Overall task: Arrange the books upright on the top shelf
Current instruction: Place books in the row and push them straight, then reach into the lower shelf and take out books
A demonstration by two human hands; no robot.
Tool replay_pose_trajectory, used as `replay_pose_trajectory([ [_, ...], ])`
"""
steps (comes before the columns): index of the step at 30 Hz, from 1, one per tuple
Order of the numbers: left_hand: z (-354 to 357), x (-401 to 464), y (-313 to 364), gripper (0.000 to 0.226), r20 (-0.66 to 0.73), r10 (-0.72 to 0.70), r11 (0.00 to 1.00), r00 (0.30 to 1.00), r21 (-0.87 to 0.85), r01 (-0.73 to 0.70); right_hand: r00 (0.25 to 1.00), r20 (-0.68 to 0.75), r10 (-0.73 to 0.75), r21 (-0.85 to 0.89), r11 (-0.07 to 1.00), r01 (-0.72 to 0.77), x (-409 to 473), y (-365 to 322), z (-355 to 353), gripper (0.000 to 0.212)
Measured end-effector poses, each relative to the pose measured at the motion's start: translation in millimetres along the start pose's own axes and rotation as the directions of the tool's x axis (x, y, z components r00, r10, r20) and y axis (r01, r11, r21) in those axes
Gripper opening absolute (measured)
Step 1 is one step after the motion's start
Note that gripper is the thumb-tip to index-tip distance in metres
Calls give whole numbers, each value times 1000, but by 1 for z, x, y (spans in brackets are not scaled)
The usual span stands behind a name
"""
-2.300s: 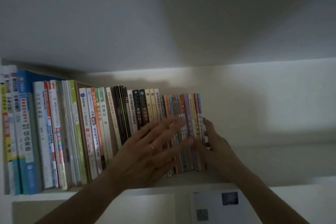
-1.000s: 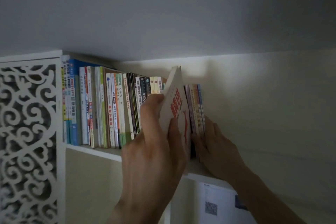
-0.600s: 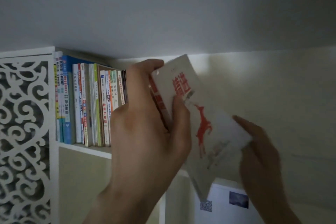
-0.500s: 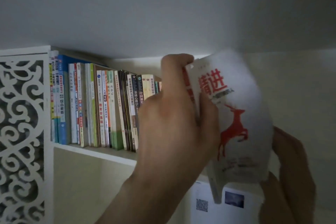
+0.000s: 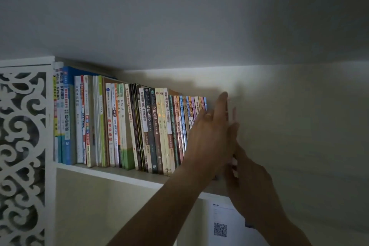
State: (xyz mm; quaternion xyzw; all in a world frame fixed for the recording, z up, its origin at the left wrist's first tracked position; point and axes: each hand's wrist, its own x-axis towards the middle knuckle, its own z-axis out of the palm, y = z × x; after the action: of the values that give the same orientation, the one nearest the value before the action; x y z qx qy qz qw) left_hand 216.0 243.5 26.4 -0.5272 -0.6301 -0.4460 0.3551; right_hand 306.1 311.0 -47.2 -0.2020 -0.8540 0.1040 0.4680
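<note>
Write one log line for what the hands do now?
books upright on top shelf | left hand flat against row's right end | right hand beside it

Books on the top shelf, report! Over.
Left hand flat against row's right end. Right hand behind it, fingers straight. Books upright on shelf. End book hidden.

Likely home, bookshelf [image 5: 111,173], carved panel [image 5: 22,146]

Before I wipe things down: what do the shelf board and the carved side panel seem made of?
Shelf board: probably painted or laminated wood board; smooth matte white, square edge. Carved side panel: looks like white cut-out board, wood composite or plastic; uniform flat scrollwork. The dim light leaves both uncertain.
</note>
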Motion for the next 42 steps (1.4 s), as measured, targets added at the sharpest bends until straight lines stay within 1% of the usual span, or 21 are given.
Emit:
replay_pose_trajectory([
  [2,3,-12,-22,67,4,97,974,995,205,-96,1000,27,0,112,994,-3,7,3,6,47],
  [4,5,-27,-41,68,78,181,930,980,311,-197,997,73,1,198,980,-16,11,8,10,32],
  [5,6,-34,-52,65,126,220,909,967,332,-250,993,119,5,241,970,-33,12,11,10,32],
  [7,8,-47,-71,63,178,266,884,947,347,-314,981,195,5,331,941,-71,18,17,9,43],
  [11,12,-48,-85,67,212,270,879,939,344,-330,960,281,-14,305,949,-76,40,27,14,45],
  [15,15,-45,-89,70,260,247,863,933,379,-334,926,378,6,398,902,-168,54,36,13,45],
  [17,16,-48,-88,70,261,230,865,937,387,-320,906,424,-9,345,926,-152,49,35,11,42],
  [19,16,-52,-85,69,252,211,876,944,379,-297,891,454,10,188,976,-107,44,30,14,43],
  [21,16,-59,-83,66,238,181,893,954,368,-261,905,425,26,-21,1000,-18,41,28,21,44],
  [23,14,-74,-82,63,233,135,913,963,349,-212,924,381,-27,-136,987,86,34,24,28,45],
  [25,12,-92,-81,60,234,108,921,966,342,-186,909,405,-104,-96,983,155,30,22,29,52],
  [27,12,-108,-79,57,215,82,924,973,349,-155,872,481,-91,27,996,89,30,19,19,68],
  [28,12,-117,-77,56,210,56,929,976,347,-128,863,500,-77,31,997,72,30,18,15,75],
  [29,11,-126,-75,54,207,29,935,978,340,-99,876,477,-74,-10,996,90,25,16,15,79],
  [31,6,-150,-72,53,199,-16,947,980,318,-49,967,234,-105,-227,961,159,4,17,25,74],
  [32,2,-163,-72,52,199,-30,952,980,303,-32,983,104,-154,-324,929,180,-13,14,30,67],
  [34,-9,-194,-75,52,218,-23,962,976,270,-38,965,-11,-262,-395,888,236,-55,10,45,57],
  [36,-22,-225,-85,49,251,-4,965,968,254,-62,933,-57,-357,-385,870,309,-89,10,55,61],
  [38,-33,-261,-100,45,289,-24,955,957,289,-64,931,-97,-351,-269,910,315,-117,15,67,56],
  [40,-44,-309,-115,42,317,-151,947,936,317,45,951,-102,-292,-102,954,282,-150,11,82,41],
  [42,-54,-359,-130,41,333,-316,914,888,359,191,959,-52,-280,11,960,281,-187,3,104,30],
])
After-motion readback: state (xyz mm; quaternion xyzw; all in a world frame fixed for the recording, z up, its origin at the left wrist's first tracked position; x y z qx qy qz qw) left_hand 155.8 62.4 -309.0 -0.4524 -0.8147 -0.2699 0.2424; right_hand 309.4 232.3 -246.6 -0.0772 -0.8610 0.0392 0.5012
